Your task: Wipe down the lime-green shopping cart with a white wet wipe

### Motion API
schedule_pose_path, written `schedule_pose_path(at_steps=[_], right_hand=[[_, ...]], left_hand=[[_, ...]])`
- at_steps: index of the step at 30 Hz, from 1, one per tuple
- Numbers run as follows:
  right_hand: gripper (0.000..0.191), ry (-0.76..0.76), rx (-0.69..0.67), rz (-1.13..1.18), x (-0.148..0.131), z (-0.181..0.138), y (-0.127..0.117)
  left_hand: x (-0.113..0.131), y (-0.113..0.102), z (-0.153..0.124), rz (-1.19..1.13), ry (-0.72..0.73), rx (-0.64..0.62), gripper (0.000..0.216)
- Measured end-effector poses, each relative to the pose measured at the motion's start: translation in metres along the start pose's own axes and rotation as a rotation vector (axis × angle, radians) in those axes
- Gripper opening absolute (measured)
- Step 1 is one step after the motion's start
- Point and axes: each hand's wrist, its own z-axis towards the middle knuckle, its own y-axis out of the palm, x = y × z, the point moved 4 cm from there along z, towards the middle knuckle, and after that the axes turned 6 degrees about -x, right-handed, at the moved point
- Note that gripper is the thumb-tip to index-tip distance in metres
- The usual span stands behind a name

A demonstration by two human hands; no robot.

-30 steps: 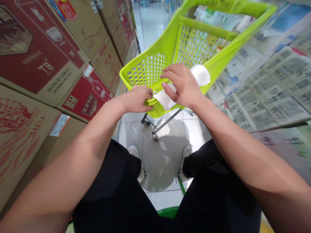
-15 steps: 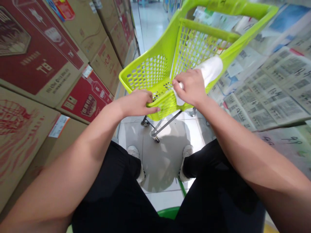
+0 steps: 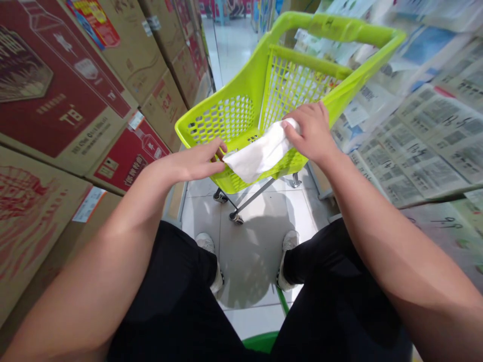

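Lime-green plastic shopping cart [image 3: 256,70]: upper centre of the frame, on casters [image 3: 236,218], sides perforated. White cloth [image 3: 260,153]: centre of the frame, draped along the cart's near rim, one corner reaching leftward. Right hand [image 3: 313,131]: right of centre, fingers closed on the cloth, thumb laid over it. Left hand [image 3: 196,161]: left of centre, thumb and forefinger apart, just beside the cloth's free corner; whether they touch it cannot be told. Cardboard cartons [image 3: 45,110], red and brown: stacked, left side. Wrapped packs [image 3: 418,146], handwritten figures: right side. White shoes [image 3: 206,242], one pair: lower centre, on pale tiled floor [image 3: 249,251].
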Motion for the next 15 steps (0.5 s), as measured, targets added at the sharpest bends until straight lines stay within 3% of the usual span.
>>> schedule_pose_path(at_steps=[8,10,15], right_hand=[[0.087,0.056,0.189,0.216,0.014,0.008,-0.013],[0.08,0.075,0.212,0.3,0.012,0.008,-0.019],[0.058,0.261,0.098,0.545,-0.002,0.001,-0.026]], left_hand=[[0.013,0.011,0.003,0.129,-0.123,-0.079,0.078],[0.014,0.01,0.005,0.066,-0.101,-0.006,0.076],[0.023,0.008,0.01,-0.025,-0.03,0.264,0.061]])
